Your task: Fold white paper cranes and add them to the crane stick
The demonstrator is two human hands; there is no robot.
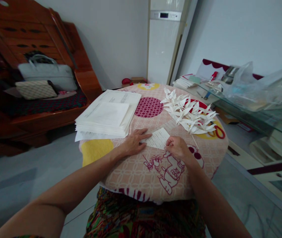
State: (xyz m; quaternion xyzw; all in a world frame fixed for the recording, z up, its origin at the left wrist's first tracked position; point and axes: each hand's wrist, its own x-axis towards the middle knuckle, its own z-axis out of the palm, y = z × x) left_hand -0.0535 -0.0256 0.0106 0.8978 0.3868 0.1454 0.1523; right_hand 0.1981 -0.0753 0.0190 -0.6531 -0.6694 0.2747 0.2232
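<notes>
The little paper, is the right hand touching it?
Touching: the head view shows the right hand pinching the little paper at its right edge.

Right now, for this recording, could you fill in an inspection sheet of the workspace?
Surface: cloth-covered table.
Job's things: written paper near centre; paper stack left; folded paper shapes right.
Clutter: red-handled scissors, apparently, beside the shapes.
Grips: left grip rests on the written paper; right grip pinches its right corner.
Cables: dark loops on the floor, unclear.
Surroundings: wooden bench left, glass shelf right.
</notes>
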